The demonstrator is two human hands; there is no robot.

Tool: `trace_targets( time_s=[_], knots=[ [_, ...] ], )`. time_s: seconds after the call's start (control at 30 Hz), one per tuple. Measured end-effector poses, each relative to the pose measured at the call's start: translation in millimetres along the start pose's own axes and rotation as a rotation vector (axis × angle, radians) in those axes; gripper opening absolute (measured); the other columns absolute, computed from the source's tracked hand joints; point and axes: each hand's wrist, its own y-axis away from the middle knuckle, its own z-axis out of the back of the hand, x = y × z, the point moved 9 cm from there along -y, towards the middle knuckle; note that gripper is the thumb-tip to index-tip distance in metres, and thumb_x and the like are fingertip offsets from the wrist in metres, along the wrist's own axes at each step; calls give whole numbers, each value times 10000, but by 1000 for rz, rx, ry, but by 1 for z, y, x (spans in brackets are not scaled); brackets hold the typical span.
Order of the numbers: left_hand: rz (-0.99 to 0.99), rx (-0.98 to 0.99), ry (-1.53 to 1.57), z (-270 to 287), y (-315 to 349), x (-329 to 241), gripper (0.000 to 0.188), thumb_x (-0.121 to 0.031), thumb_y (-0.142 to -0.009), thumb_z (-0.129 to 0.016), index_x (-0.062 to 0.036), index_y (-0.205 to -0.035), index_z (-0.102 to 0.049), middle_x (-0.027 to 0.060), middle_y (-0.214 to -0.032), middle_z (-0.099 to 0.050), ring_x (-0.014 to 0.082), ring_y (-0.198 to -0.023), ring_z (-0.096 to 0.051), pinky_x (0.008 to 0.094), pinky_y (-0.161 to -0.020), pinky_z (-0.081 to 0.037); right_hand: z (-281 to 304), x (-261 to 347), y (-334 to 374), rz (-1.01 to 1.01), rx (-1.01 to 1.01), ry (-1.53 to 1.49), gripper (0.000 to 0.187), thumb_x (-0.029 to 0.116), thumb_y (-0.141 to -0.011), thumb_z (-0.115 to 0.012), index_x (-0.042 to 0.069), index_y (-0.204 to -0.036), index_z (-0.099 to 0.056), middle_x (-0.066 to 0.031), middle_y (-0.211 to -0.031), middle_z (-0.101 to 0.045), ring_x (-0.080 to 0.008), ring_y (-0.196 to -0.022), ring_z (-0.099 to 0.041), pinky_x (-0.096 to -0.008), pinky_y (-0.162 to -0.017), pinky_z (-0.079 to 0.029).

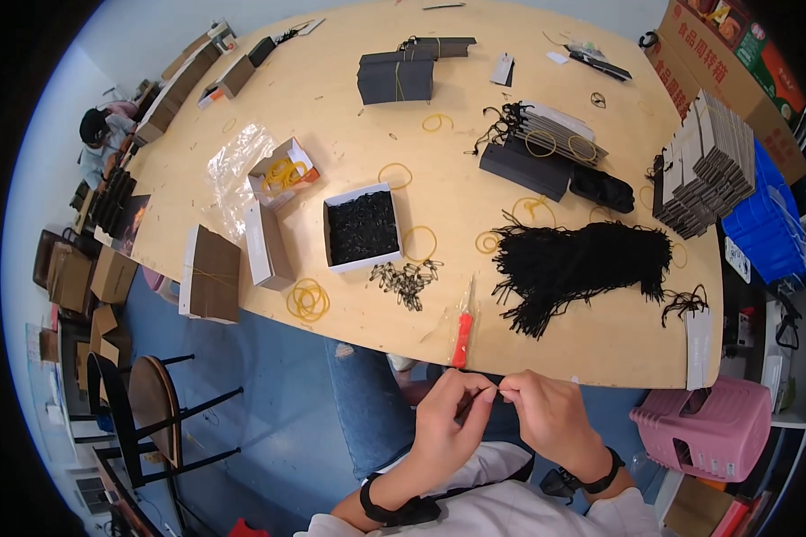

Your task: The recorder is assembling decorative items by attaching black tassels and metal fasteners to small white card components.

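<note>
My left hand (455,413) and my right hand (548,416) meet just off the table's near edge, fingertips pinched close together. Whatever lies between them is too small to make out; something dark shows inside the left hand's curl. Just beyond the left hand, a red-handled tool (462,340) lies in a clear plastic sleeve. Farther on is a loose pile of small safety pins (407,285). Behind it stands an open white box (363,266) full of tiny black pieces. A heap of black cords (582,268) spreads over the table to the right.
Yellow rubber bands (308,301) lie scattered on the wooden table (349,313). Grey tag stacks (703,170) stand at the right, a dark block of cards (394,80) at the back. Beside the table are a pink crate (707,430) and a chair (157,407). Someone sits far left.
</note>
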Motion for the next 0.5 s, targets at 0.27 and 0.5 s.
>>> trace_targets(
  time_s=[0.27, 0.5],
  knots=[
    [528, 231, 718, -15, 10, 35, 110, -105, -961, -607, -10, -1015, -603, -31, -813, -527, 23, -603, -421, 188, -490, -325, 9, 9, -3, 41, -62, -29, 179, -25, -769, -665, 12, -923, -580, -84, -778, -629, -233, -657, -650, -320, -554, -506],
    [599, 209, 958, -21, 14, 40, 130, -119, -962, -607, -11, -1034, -613, -29, -818, -543, -9, -579, -359, 171, -464, -251, 11, 17, -1, 124, -85, -62, 237, -78, -760, -671, -37, -986, -611, -130, -840, -663, -248, -695, -673, -331, -568, -533]
  ],
)
